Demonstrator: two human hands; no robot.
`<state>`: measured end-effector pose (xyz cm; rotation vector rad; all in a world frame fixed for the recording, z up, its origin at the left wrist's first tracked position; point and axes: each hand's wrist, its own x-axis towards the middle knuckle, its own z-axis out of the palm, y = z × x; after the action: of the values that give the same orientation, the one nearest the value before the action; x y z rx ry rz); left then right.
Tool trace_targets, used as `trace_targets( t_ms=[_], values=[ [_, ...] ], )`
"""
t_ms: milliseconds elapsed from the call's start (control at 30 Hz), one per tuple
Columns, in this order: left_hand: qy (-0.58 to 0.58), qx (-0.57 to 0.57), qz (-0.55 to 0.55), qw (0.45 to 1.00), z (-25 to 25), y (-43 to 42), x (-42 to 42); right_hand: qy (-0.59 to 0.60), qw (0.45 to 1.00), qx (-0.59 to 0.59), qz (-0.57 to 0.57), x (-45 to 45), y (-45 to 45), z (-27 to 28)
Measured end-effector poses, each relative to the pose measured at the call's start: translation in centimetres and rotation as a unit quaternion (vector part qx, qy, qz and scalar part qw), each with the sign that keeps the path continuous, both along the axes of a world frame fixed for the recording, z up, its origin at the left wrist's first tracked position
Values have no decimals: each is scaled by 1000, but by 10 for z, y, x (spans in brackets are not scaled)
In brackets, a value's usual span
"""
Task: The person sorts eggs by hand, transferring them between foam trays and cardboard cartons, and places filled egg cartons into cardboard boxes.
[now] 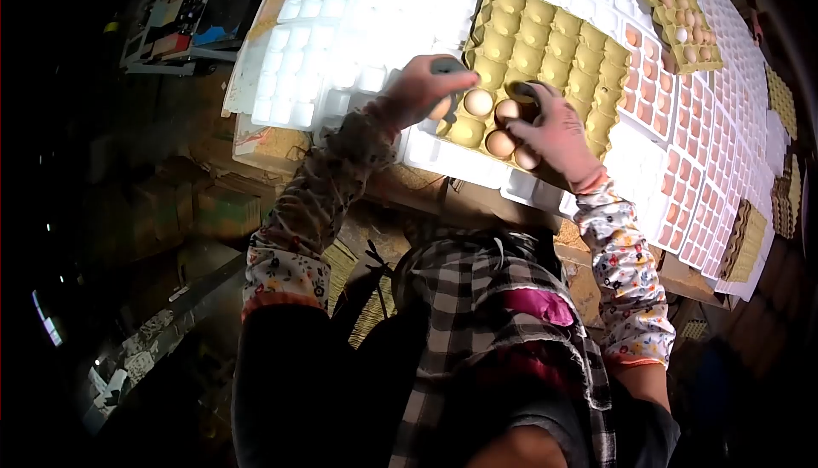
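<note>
A yellow-green pulp egg tray (554, 46) lies in front of me, its upper cups bare. Several brown eggs sit in its near cups, among them a pale egg (478, 103) and a darker egg (500, 143). My left hand (423, 91), in a glove with grey fingertips, is at the tray's left edge, its fingers curled over a brown egg (440, 109) that shows beneath them. My right hand (558, 132), gloved alike, reaches over the tray's near right part, with thumb and fingers around another egg (508, 111). The cups under its palm are hidden.
White plastic egg trays (294, 63) cover the table, bright with glare. On the right, several hold brown eggs (682, 183). A second pulp tray with eggs (686, 25) lies at the far right, and stacked pulp trays (744, 242) stand by the right edge. A cart (200, 21) stands left.
</note>
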<state>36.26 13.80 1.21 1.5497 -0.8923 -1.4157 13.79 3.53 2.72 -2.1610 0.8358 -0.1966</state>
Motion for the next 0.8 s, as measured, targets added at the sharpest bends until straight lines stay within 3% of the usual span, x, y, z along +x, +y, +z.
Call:
trace_targets(
  t_ms=[33,67,100,167,200,233,267,300,333,367,400,433,467,500,533,600,633,667,700,733,767,800],
  values=[
    [-205,-28,-94,974,4,-3,-11,69,989,-118,52,6,5,-10],
    [-399,-58,-183,897,5,-3,-22,78,988,-116,71,8,1,-14],
    [-517,-31,-264,814,1,-8,-28,0,996,85,11,1,-2,-11],
    [-455,-10,-230,860,10,-9,-24,-126,887,434,-97,-29,-17,-2],
    [-425,-1,-215,879,12,-11,-19,-213,849,458,-155,-39,-6,7],
    [-321,-83,-130,934,-10,-1,-11,-206,847,465,-156,-51,-5,12],
    [36,-73,-59,995,0,4,-12,-204,842,473,-162,-64,-5,16],
    [120,-47,-37,991,13,5,-13,-120,870,464,-118,-72,-8,21],
    [206,-16,-14,978,20,7,-18,-101,961,256,-30,-72,-1,9],
    [48,-57,-83,994,16,4,-26,102,994,-34,33,-64,9,28],
    [-109,-111,-150,976,12,-5,-38,132,963,-224,66,-60,17,11],
    [-375,-199,-248,871,14,-9,-53,212,943,-238,94,-52,22,2],
    [-550,-164,-260,777,19,-4,-74,175,937,-284,107,-50,24,-23],
    [-571,-157,-297,749,11,-8,-85,256,930,-195,175,-41,18,5],
    [-595,-146,-330,718,6,-9,-87,212,952,-158,155,-52,15,17],
    [-562,-74,-355,744,14,-13,-84,68,994,-65,47,-88,13,20],
    [-560,-122,-280,770,26,-8,-90,70,996,48,-5,-118,8,30],
    [-511,-148,-245,810,38,-10,-105,1,993,114,-13,-159,-2,26],
    [-459,-170,-210,847,48,-12,-125,-66,945,312,-76,-200,-11,26],
    [-401,-185,-171,881,50,-16,-150,-66,893,414,-162,-239,-23,28],
    [-417,-233,-195,857,49,-26,-184,-70,851,478,-207,-280,-38,15],
    [-436,-280,-221,826,46,-42,-222,-58,913,331,-233,-309,-46,-4]
  ],
)
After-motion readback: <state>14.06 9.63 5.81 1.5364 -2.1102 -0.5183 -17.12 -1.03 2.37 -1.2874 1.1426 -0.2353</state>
